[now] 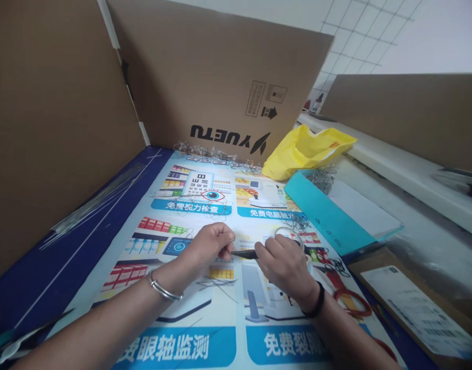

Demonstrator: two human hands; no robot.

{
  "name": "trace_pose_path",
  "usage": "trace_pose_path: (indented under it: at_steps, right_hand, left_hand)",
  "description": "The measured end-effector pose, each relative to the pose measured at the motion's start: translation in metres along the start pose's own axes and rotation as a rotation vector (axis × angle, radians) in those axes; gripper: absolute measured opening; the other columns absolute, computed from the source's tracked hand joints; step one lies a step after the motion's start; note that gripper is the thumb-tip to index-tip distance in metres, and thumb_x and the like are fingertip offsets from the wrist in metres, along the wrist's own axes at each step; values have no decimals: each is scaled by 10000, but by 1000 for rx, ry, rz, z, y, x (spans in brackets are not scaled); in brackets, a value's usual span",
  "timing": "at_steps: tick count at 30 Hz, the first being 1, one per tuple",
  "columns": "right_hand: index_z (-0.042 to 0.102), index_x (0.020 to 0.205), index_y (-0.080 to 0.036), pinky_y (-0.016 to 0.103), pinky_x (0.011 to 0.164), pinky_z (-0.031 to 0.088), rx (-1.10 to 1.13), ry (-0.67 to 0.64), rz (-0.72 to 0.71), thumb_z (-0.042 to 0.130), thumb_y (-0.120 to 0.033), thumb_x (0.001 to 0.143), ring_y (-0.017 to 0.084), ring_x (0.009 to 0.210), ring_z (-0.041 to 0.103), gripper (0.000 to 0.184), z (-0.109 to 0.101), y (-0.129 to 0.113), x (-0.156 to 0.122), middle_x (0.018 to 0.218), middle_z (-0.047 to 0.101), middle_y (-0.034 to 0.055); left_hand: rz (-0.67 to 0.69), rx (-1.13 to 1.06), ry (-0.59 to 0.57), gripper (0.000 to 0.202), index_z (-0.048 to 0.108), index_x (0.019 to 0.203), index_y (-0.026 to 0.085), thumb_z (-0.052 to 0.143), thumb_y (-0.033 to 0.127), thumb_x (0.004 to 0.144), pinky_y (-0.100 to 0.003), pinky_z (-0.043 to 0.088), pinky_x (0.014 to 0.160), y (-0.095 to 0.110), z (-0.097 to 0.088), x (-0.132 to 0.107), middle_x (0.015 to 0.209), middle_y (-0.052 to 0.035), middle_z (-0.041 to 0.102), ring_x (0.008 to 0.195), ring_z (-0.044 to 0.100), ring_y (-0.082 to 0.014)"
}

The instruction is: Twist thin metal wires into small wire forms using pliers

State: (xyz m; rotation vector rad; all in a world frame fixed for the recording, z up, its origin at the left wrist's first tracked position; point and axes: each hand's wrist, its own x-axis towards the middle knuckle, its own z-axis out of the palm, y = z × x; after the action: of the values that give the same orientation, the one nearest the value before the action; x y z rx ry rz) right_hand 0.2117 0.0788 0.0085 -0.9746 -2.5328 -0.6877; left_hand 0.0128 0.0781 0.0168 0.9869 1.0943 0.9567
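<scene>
My right hand [285, 264] is wrapped round what look like needle-nose pliers [245, 254]; their dark tapered tip points left and the handles are hidden in the palm. Facing it, my left hand [214, 242] is closed in a pinch right at that tip. Whatever its fingers grip is too small to make out. Both hands are over a printed poster [239, 303] that covers the table. Under and beside my left wrist lie thin dark wires [218, 283]. A clear ring-shaped object [288, 234] shows just behind my right hand.
Cardboard panels [220, 77] stand at the back and left. Tangled wire [208, 150] lies along the back edge, straight wires [93, 200] at left. A yellow bag [305, 151], teal folder [324, 216], labelled brown package [416, 308] and red coil [353, 302] are at right.
</scene>
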Motion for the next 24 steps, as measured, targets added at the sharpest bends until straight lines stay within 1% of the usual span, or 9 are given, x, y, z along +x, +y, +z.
trace_pose_path:
  at_steps: [2, 4, 8, 10, 14, 19, 24]
  right_hand:
    - [600, 793, -197, 330, 573, 226, -22, 20, -8, 481, -166, 859, 162, 634, 387, 140, 0, 1, -1, 617, 478, 26]
    - [605, 810, -199, 335, 578, 228, -33, 23, -1, 473, -167, 866, 163, 633, 386, 147, 0, 1, -2, 618, 482, 26]
    - [592, 741, -200, 340, 594, 238, -27, 7, 43, 473, -163, 858, 167, 635, 386, 170, 0, 0, -1, 621, 486, 28]
    - [586, 724, -200, 337, 600, 244, -19, 11, 53, 474, -163, 854, 168, 636, 387, 175, 0, -1, 0, 620, 483, 28]
    - [583, 730, -199, 336, 604, 245, -26, 5, 72, 477, -167, 848, 171, 637, 389, 163, 1, -1, 0, 625, 486, 32]
    - [575, 710, -195, 332, 601, 244, -19, -11, 161, 526, -210, 821, 185, 658, 408, 122, 3, -4, 1, 646, 501, 42]
    - [593, 725, -183, 308, 608, 273, 85, 14, 252, 534, -260, 833, 186, 671, 451, 145, 5, -9, 1, 657, 528, 51]
  left_hand:
    - [-10, -47, 5, 215, 504, 630, 155, 592, 321, 734, -191, 354, 476, -2, 1, -1, 557, 35, 566, 401, 471, -49]
    - [-35, -90, -19, 229, 505, 633, 151, 608, 330, 731, -184, 351, 480, -2, 0, -1, 566, 33, 566, 407, 469, -43]
    - [-36, -75, -132, 232, 528, 688, 147, 633, 349, 730, -183, 372, 501, 2, -6, 1, 599, 17, 594, 457, 521, -58]
    - [-18, -42, -159, 225, 532, 722, 149, 653, 339, 721, -178, 371, 501, 4, -9, 1, 624, 13, 612, 483, 545, -63]
    - [24, -28, -112, 226, 506, 717, 153, 675, 303, 708, -186, 394, 521, 7, -10, 1, 612, 25, 611, 490, 553, -67]
    - [155, -57, -28, 195, 480, 708, 161, 635, 275, 743, -200, 396, 529, 5, -5, 1, 606, 28, 612, 506, 550, -78]
    - [257, -104, 56, 172, 482, 719, 164, 611, 268, 767, -212, 417, 565, -1, 1, -2, 616, 25, 621, 542, 564, -88]
